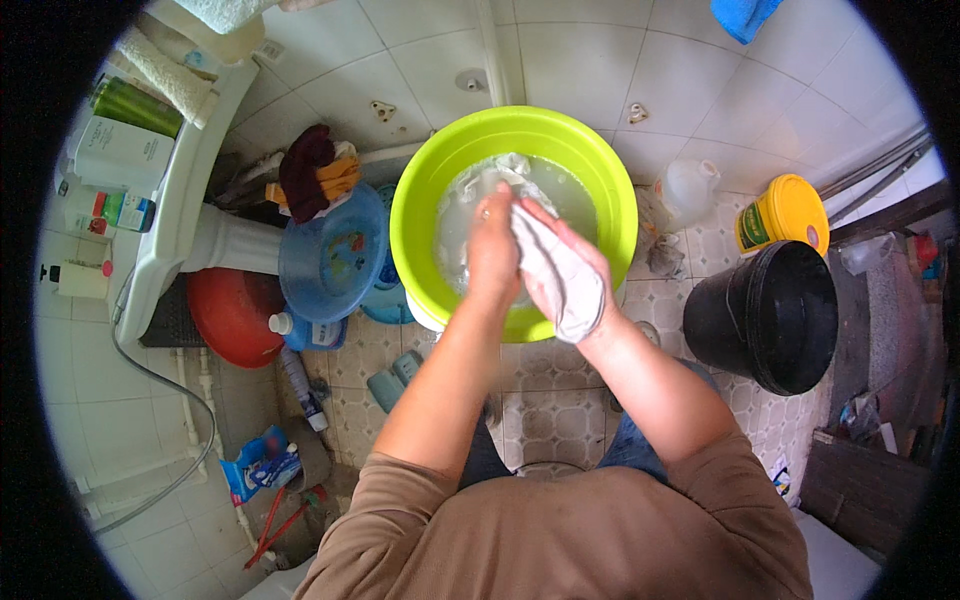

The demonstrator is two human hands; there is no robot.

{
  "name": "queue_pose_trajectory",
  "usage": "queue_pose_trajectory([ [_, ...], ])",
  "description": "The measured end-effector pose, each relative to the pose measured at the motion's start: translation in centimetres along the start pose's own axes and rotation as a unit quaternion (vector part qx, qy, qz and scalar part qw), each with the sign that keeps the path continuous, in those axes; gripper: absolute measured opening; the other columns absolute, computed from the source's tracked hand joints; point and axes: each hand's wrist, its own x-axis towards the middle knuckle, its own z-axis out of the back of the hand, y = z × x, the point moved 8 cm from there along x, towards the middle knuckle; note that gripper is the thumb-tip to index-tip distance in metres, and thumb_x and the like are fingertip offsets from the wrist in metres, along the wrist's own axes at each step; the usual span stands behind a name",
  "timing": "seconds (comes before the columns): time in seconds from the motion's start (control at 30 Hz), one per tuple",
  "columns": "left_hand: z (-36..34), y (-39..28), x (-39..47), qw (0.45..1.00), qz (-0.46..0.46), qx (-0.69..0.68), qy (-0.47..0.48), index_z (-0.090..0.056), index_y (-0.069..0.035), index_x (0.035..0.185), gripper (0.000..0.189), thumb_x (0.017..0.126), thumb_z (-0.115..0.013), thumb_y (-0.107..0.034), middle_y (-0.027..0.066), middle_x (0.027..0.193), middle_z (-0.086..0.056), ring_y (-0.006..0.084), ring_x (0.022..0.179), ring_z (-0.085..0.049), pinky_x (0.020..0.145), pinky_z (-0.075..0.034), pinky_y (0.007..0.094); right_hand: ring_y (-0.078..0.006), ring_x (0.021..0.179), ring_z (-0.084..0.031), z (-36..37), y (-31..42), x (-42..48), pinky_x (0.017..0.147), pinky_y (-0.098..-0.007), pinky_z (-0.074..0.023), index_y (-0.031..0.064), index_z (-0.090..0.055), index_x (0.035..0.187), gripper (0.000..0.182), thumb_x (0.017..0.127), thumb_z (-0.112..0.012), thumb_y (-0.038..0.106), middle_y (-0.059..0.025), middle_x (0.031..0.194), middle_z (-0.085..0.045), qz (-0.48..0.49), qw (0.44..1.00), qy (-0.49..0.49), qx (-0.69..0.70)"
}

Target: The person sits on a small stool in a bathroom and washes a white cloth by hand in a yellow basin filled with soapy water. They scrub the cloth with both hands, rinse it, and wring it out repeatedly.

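Observation:
A large lime-green plastic basin (514, 120) holds cloudy, sudsy water, with white cloth (512, 163) partly under the surface. Above the water my right hand (574, 259) holds a white sock (559, 274), which lies along the palm and hangs over the wrist. My left hand (493, 244) is pressed against the sock's left side, its fingers pointing toward the back of the basin and slightly blurred. Whether the left fingers grip the fabric is unclear.
Left of the basin are a blue plastic basin (334, 255), dark red and yellow cloths (306, 174), a red basin (232, 315) and a white washbasin (169, 225). To the right stand a black bucket (720, 322), a yellow lidded bucket (795, 214) and a translucent jug (686, 191).

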Motion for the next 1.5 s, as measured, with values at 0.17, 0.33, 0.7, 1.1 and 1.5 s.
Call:
queue_pose_trajectory([
  [0.17,-1.1,-0.9,-2.9,0.810,-0.373,0.433,-0.126,-0.052,0.005,0.105,0.036,0.091,-0.044,-0.027,0.0131,0.085,-0.059,0.0190,0.079,-0.057,0.071,-0.045,0.0290,-0.0205,0.126,-0.031,1.0,1.4,0.8,0.105,-0.0333,-0.0220,0.0042,-0.028,0.135,0.053,0.092,-0.037,0.034,-0.0091,0.138,-0.032,0.060,0.993,-0.001,-0.102],
  [0.33,0.6,-0.8,0.0,0.970,-0.066,0.234,-0.026,-0.054,0.002,0.091,0.034,0.092,-0.040,-0.029,0.0073,0.077,-0.056,0.0166,0.071,-0.052,0.066,-0.042,0.0291,-0.0199,0.130,-0.024,-0.9,-0.3,-0.6,0.106,-0.0321,-0.0203,0.0042,-0.023,0.137,0.060,0.092,-0.035,0.042,-0.0075,0.142,-0.026,-0.003,0.997,0.017,-0.079],
  [0.7,-6.8,-5.0,-5.9,0.775,-0.382,0.498,0.078,-0.057,-0.003,0.090,0.015,0.081,-0.056,-0.015,0.0189,0.092,-0.053,0.0372,0.094,-0.049,0.083,-0.039,0.0409,-0.0228,0.114,-0.044,2.0,3.1,0.9,0.098,-0.0367,-0.0339,0.0042,-0.027,0.134,0.070,0.087,-0.033,0.056,-0.0116,0.127,-0.043,-0.007,0.997,-0.027,-0.072],
  [1.1,-8.4,-3.3,-7.1,0.746,-0.410,0.511,0.122,-0.053,0.000,0.090,0.020,0.085,-0.051,-0.019,0.0210,0.100,-0.053,0.0395,0.106,-0.046,0.090,-0.036,0.0433,-0.0260,0.117,-0.043,2.0,1.9,-0.1,0.101,-0.0404,-0.0308,-0.0010,-0.031,0.130,0.085,0.081,-0.031,0.068,-0.0147,0.126,-0.044,-0.035,0.997,-0.064,-0.025],
  [1.5,-6.2,-3.1,-8.6,0.813,-0.207,0.505,0.203,-0.053,-0.004,0.100,0.024,0.080,-0.062,-0.013,0.0046,0.090,-0.051,0.0120,0.078,-0.047,0.071,-0.040,0.0256,-0.0219,0.122,-0.036,1.6,4.8,0.3,0.101,-0.0363,-0.0277,0.0086,-0.025,0.137,0.072,0.087,-0.027,0.060,-0.0035,0.140,-0.029,0.075,0.950,-0.198,-0.230],
])
